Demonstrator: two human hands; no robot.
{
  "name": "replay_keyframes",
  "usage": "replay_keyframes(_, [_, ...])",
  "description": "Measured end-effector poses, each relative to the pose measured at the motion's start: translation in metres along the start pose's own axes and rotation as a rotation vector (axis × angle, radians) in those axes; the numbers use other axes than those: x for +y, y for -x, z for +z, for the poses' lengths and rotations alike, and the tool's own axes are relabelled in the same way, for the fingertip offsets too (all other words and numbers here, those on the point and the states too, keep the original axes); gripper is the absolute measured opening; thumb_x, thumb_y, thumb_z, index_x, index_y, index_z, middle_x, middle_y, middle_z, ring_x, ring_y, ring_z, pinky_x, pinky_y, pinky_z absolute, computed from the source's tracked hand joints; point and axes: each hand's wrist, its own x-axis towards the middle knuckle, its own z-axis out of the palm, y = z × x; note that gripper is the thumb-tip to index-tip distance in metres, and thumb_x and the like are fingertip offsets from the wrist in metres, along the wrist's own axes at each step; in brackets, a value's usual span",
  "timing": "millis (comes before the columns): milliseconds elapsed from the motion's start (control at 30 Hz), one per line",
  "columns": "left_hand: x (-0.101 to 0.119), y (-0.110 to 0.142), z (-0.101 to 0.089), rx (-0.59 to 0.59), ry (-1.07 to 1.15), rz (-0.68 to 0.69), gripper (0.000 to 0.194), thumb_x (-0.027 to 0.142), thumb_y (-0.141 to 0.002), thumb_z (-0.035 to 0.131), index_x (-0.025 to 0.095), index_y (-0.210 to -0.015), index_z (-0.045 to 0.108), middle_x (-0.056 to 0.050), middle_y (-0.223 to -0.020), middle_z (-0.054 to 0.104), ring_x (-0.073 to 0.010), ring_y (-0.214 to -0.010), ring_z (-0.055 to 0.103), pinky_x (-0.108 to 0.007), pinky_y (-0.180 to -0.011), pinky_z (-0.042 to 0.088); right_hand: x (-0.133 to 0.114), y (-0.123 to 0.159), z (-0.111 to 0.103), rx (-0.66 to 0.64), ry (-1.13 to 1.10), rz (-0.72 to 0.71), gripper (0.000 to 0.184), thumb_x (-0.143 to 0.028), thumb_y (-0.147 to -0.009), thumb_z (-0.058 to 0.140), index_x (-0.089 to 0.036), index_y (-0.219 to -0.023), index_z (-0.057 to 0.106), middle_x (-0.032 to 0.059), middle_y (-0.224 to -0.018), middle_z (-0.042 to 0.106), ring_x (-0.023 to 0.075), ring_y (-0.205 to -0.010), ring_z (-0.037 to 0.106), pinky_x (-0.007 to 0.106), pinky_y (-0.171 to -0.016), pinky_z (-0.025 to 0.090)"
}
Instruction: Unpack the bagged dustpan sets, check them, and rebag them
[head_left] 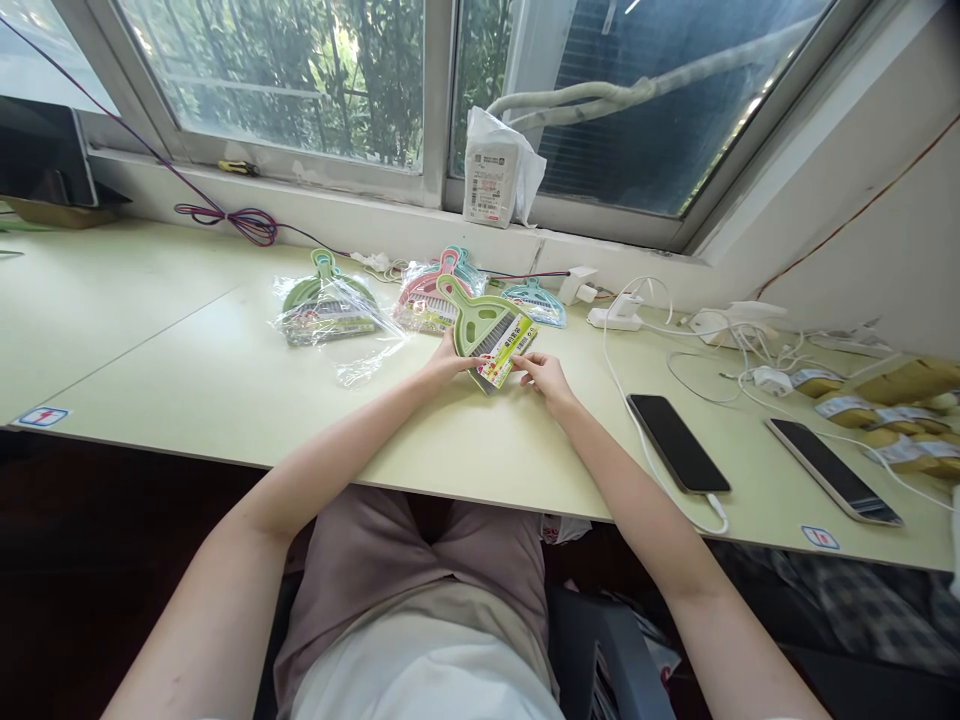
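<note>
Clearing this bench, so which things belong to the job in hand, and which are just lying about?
Job in hand, apparently:
Green plastic dustpan-and-brush set, in left hand and right hand
Similar clear-wrapped green set, pink set, blue set

Lying about:
Black phone with white cable
Pale-edged phone
Yellow-and-black tool
Bagged white package

Daylight is coming through metal-framed windows [442,110], with foliage [300,75] showing behind the glass. A pale yellow-green table [172,320] is standing below them, and a white wall [877,230] is rising at the right.
</note>
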Motion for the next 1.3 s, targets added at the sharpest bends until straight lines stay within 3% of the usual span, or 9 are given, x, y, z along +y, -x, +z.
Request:
replay_keyframes(367, [0.010,0.005,0.003,0.046,-0.013,0.004,0.085,0.015,-0.050,0.084,0.019,-0.126,0.046,-0.010,-0.125,0.057,-0.0331,-0.131,0.048,-0.048,-0.112,0.037,0.003,-0.003,-0.002,-0.020,0.015,0.009,0.017,-0.030,-0.078,0.071,-0.017,-0.068,0.065,0.0070,-0.081,0.075,0.0072,-0.048,0.048,0.021,-0.047,0.041])
replay_keyframes(667, [0.009,0.008,-0.001,0.025,-0.008,-0.013,0.087,0.020,-0.053,0.085,0.021,-0.130,0.045,-0.009,-0.124,0.058,-0.0326,-0.127,0.051,-0.053,-0.110,0.040,0.019,-0.012,-0.003,-0.031,0.128,-0.056,0.023,-0.040,-0.078,0.070,-0.017,-0.076,0.066,0.0032,-0.079,0.074,0.0074,-0.046,0.050,0.023,-0.051,0.045])
replay_keyframes(1100, [0.007,0.006,0.000,0.018,0.016,-0.017,0.092,0.023,-0.052,0.090,0.022,-0.132,0.045,-0.010,-0.124,0.059,-0.0327,-0.126,0.052,-0.051,-0.111,0.038,0.021,-0.014,-0.001,-0.011,0.128,-0.085,0.027,-0.045,-0.077,0.070,-0.018,-0.075,0.066,0.0003,-0.068,0.070,0.0083,-0.046,0.051,0.023,-0.052,0.044])
replay_keyframes(1300, [0.007,0.005,-0.001,0.006,-0.002,0.006,0.089,0.018,-0.053,0.087,0.021,-0.131,0.046,-0.010,-0.126,0.059,-0.0329,-0.126,0.052,-0.050,-0.110,0.040,0.020,-0.013,-0.001,0.003,0.233,-0.114,0.033,-0.053,-0.076,0.069,-0.020,-0.073,0.064,-0.0007,-0.065,0.068,0.0096,-0.047,0.052,0.024,-0.052,0.045])
